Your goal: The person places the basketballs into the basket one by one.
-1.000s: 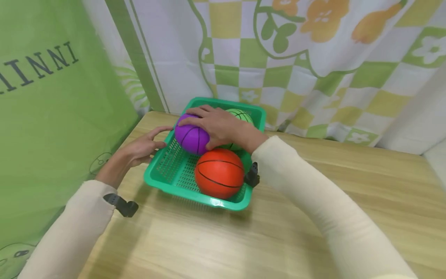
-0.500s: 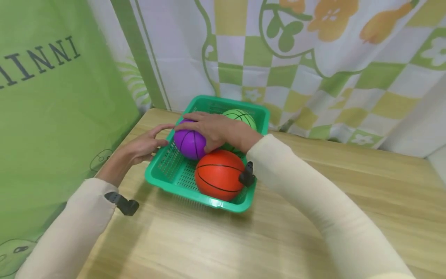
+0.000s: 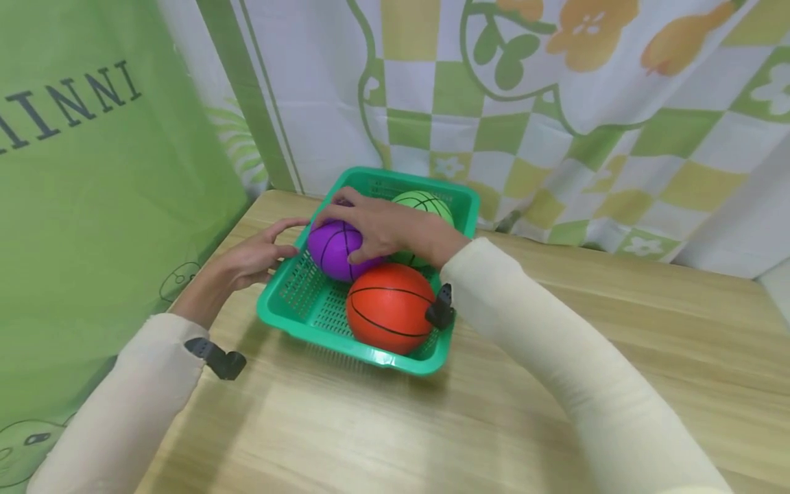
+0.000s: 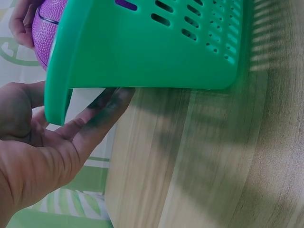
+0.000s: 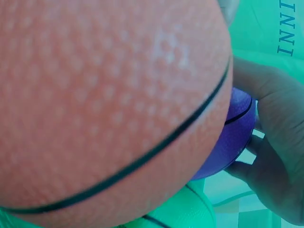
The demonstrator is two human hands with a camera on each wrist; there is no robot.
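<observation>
My right hand (image 3: pixel 382 223) reaches over the green plastic basket (image 3: pixel 345 348) and grips a purple toy basketball (image 3: pixel 333 250) from above, its fingers bent over the far side and the thumb on the near side. The right wrist view shows the same purple ball (image 5: pixel 232 137) beneath that hand, partly covered by an orange-red basketball (image 5: pixel 109 104). My left hand (image 3: pixel 249 261) is at the basket's left rim. In the left wrist view its fingers (image 4: pixel 102 116) stretch out below the rim along the outer wall, holding no ball.
Inside the basket, a light green basketball (image 3: pixel 426 206) sits at the back right, partly hidden by my right forearm. The basket stands on a wooden table (image 3: pixel 555 357). A patterned curtain (image 3: pixel 506 130) hangs behind, and a green cloth (image 3: pixel 123 206) hangs at the left.
The purple basketball sits slightly nearer in the basket, and my right fingers bend more over it than before. The left hand stays at the rim. The view shifts slightly.
</observation>
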